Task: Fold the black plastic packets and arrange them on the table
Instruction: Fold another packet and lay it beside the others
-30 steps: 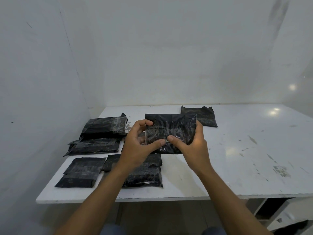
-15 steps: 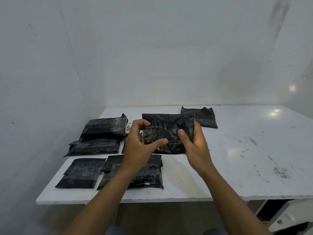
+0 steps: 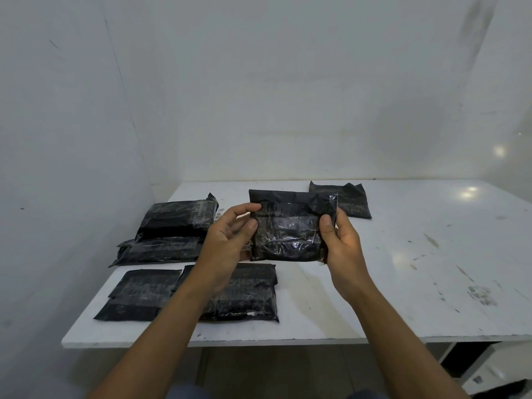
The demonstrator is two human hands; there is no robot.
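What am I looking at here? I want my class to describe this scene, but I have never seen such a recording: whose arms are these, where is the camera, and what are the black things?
There is no machine here: a person works with two bare hands. The camera sits on the person's head and looks forward and down, so both arms reach in from the bottom edge. The left hand and the right hand together hold one black plastic packet up above the white table, each gripping one side. At least five more packets lie on the table: a stacked pair at the far left, a front left packet beside a front middle packet, and a back packet on its own.
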